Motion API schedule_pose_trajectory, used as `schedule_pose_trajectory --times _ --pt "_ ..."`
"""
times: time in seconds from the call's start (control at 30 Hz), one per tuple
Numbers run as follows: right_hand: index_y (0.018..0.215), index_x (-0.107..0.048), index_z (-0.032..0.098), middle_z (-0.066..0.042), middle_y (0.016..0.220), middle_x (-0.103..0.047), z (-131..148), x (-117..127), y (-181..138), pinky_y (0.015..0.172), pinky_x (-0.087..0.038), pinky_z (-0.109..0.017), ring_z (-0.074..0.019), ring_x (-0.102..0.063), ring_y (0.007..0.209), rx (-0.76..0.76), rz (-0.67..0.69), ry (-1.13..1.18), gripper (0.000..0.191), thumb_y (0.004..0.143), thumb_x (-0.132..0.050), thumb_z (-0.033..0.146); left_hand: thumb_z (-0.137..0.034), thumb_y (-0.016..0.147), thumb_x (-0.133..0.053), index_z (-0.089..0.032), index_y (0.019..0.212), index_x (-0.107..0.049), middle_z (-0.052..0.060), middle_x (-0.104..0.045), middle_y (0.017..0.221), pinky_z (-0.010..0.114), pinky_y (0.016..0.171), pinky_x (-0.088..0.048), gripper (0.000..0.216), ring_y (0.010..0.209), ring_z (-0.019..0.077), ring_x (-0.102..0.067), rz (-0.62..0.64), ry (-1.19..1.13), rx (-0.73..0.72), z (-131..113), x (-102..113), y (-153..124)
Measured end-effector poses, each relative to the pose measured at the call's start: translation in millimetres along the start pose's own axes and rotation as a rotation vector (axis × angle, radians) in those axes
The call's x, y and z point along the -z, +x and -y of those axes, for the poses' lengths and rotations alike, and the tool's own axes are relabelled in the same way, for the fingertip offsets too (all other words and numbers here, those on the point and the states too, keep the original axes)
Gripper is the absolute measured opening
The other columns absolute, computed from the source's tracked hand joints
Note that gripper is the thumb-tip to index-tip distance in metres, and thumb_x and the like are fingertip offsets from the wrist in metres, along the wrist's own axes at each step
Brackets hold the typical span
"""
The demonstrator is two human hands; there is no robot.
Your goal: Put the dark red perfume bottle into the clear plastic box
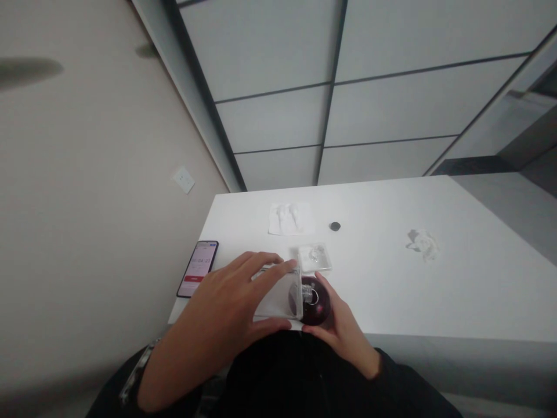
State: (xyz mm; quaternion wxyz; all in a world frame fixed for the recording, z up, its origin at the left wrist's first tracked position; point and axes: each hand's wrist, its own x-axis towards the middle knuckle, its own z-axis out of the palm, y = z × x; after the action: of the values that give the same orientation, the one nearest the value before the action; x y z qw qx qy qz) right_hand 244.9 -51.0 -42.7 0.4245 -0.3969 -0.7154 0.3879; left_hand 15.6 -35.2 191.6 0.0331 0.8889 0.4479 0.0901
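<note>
My left hand [237, 296] is closed around a clear rectangular box [278, 296] near the table's front edge, thumb along its near side. In my right hand [342, 325] is a round dark red glass bottle [319, 310] with a silvery textured neck and a shiny ring. The box's right edge overlaps the bottle's left side; whether the neck reaches inside the box I cannot tell. Just beyond the hands lies a flat clear plastic case [314, 258] with something small and clear on it.
A phone [198, 270] with its screen lit lies left on the white table [383, 290]. Two white earbud-like items [288, 217] rest on a white cloth [307, 223] at the back. A dark round disc [335, 226] lies right of them, and a crumpled tissue [423, 244] farther right.
</note>
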Motion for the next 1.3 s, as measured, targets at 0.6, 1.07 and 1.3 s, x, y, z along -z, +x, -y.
schedule_pose_trajectory --times 0.6,1.07,1.3 --pt "0.169 -0.021 0.034 -0.017 0.161 -0.052 -4.7 -3.4 -3.2 0.119 -0.045 -0.062 -0.0378 -0.055 0.145 -0.032 -0.006 0.012 0.100 0.090 -0.078 0.055 -0.027 0.070 -0.099 -0.023 0.140 -0.059 0.010 -0.072 0.132 0.045 0.096 -0.064 0.081 0.114 0.0294 -0.072 0.025 -0.012 -0.010 -1.2 1.0 1.7" --pt "0.169 -0.022 0.031 -0.018 0.161 -0.052 -1.5 -4.9 -1.2 0.117 -0.049 -0.057 -0.0375 -0.055 0.146 0.009 0.002 0.006 0.098 0.091 -0.078 0.052 -0.025 0.068 -0.100 -0.026 0.142 -0.057 0.008 -0.072 0.133 0.043 0.094 -0.065 0.085 0.115 0.0283 -0.072 0.048 -0.019 0.008 -1.3 1.5 2.9" --pt "0.168 -0.025 0.025 -0.021 0.161 -0.052 -1.3 -2.4 -1.0 0.119 -0.047 -0.058 -0.0394 -0.053 0.147 -0.028 0.018 -0.004 0.099 0.090 -0.079 0.053 -0.027 0.072 -0.098 -0.027 0.143 -0.058 0.008 -0.071 0.134 0.043 0.095 -0.064 0.081 0.116 0.0286 -0.071 0.076 -0.017 0.016 -2.1 3.2 4.6"
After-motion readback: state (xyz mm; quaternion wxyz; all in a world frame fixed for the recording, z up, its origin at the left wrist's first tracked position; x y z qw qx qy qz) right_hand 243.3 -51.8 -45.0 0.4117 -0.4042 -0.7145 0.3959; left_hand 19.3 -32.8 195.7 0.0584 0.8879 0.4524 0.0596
